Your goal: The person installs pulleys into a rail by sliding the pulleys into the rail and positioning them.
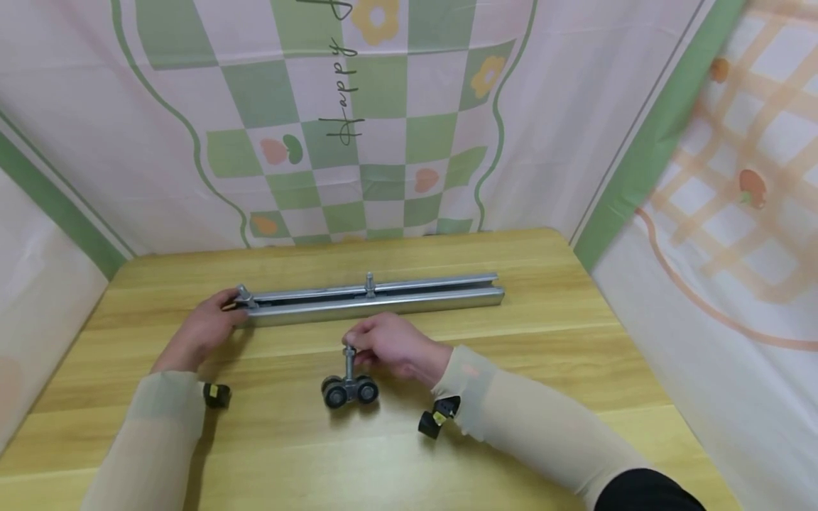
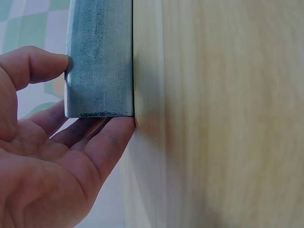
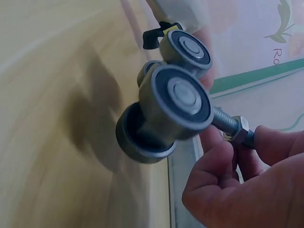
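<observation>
A slotted steel track (image 1: 383, 306) lies across the back of the table, its slot facing up. My left hand (image 1: 207, 325) grips its left end, with the thumb on the upper edge and fingers against the end of the metal (image 2: 99, 61). Two threaded bolts stick up from the slot, a tilted one (image 1: 246, 295) by my left hand and an upright one (image 1: 370, 284) near the middle. In front of the track, my right hand (image 1: 396, 344) pinches the top of a roller trolley's bolt. The trolley (image 3: 175, 102) hangs wheels down, with a nut (image 3: 240, 129) by my fingertips.
The wooden table (image 1: 287, 454) has its back edge against a checkered cloth (image 1: 383, 142). More patterned cloth (image 1: 735, 284) hangs along the right side. Small black cameras (image 1: 217, 395) sit on both wrists, close above the tabletop.
</observation>
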A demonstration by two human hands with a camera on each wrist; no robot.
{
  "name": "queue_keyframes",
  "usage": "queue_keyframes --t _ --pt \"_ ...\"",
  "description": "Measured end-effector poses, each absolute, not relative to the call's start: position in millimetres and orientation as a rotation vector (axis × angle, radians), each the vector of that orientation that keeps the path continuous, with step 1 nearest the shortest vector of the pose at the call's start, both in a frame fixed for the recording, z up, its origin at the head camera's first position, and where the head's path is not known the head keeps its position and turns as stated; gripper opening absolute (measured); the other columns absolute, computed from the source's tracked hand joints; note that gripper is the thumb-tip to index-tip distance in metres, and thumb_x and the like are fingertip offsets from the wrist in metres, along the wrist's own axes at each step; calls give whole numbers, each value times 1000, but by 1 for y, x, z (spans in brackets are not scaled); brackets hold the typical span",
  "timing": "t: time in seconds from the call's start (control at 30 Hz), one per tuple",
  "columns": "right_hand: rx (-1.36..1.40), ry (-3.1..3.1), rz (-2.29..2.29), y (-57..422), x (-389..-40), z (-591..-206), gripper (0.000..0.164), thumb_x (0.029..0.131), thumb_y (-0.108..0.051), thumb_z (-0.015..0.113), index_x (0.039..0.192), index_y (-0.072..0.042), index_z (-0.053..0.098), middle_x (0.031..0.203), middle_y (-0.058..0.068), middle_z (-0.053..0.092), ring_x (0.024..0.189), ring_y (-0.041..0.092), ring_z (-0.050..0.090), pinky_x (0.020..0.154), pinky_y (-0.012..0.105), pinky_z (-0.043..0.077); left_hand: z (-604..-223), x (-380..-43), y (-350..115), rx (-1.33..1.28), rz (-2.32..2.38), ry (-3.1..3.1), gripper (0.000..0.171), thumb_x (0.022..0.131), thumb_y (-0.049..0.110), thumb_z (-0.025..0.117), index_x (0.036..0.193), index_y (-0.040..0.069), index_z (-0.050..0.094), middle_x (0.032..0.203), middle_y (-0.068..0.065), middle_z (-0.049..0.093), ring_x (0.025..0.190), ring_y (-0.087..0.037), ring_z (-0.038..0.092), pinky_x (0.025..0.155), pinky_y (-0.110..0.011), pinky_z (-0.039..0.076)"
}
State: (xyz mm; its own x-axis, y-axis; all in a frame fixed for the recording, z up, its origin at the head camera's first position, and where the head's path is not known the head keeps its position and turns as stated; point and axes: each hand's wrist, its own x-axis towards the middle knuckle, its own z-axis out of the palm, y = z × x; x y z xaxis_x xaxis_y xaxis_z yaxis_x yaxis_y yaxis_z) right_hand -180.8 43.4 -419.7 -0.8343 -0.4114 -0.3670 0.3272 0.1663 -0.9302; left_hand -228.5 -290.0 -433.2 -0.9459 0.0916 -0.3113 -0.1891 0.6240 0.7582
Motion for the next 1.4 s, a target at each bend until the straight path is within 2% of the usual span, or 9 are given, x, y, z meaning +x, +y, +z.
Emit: queue_keyframes --t 0.13,0.27,0.37,0.43,0.53,0.73,0.93,1.13,1.4 --pt "-102 1981 -1686 51 -182 -417 24 96 -11 65 113 6 68 93 13 68 80 28 66 81 46 55 -434 -229 -290 -80 1229 2532 70 104 25 49 159 3 12 160 -28 17 141 -49 20 108 -63 26" --pt "-160 2122 -1638 56 -181 -411 20 96 -9 65 110 5 70 93 10 68 84 29 67 79 42 56 -434 -230 -290 -82 1221 2536 70 104 25 49 159 3 13 159 -28 18 141 -49 20 108 -63 26" --pt "-258 2286 -1522 60 -179 -407 17 97 -13 66 107 0 72 91 4 68 69 19 62 64 33 54 -434 -229 -290 -82 1221 2538 70 103 25 50 159 2 13 159 -28 18 141 -49 21 108 -63 25" --pt "-330 2389 -1424 61 -177 -405 16 98 -15 65 106 -5 73 89 0 68 55 12 53 51 28 47 -434 -229 -290 -83 1212 2543 70 103 25 50 159 2 14 159 -28 18 140 -49 21 108 -64 25" --pt "-423 2477 -1327 63 -175 -402 14 99 -17 64 106 -10 73 91 -3 68 46 9 40 45 27 40 -434 -228 -290 -87 1213 2544 70 103 25 50 159 2 14 159 -29 18 140 -49 21 108 -64 24" --pt "-500 2528 -1275 64 -171 -406 12 100 -17 62 106 -11 72 99 -5 65 71 12 57 63 33 49 -434 -229 -290 -85 1213 2546 70 103 24 50 158 2 15 159 -29 19 139 -49 22 108 -63 25" --pt "-539 2486 -1293 65 -165 -410 13 97 -14 64 108 -8 68 103 -3 61 92 16 62 74 32 53 -432 -229 -291 -78 1182 2556 72 103 30 51 159 2 14 158 -30 18 140 -52 21 108 -66 23" --pt "-643 2584 -1220 67 -165 -411 15 94 -16 69 106 -7 70 101 -3 59 92 12 64 76 25 53 -433 -229 -291 -80 1165 2566 71 103 28 50 159 2 15 158 -30 18 139 -50 22 108 -65 24" --pt "-687 2711 -1071 76 -166 -408 13 96 -16 66 105 -8 71 100 -6 60 90 8 62 77 26 52 -434 -230 -292 -76 1154 2562 73 103 32 50 159 3 13 159 -30 16 140 -53 17 108 -67 21"
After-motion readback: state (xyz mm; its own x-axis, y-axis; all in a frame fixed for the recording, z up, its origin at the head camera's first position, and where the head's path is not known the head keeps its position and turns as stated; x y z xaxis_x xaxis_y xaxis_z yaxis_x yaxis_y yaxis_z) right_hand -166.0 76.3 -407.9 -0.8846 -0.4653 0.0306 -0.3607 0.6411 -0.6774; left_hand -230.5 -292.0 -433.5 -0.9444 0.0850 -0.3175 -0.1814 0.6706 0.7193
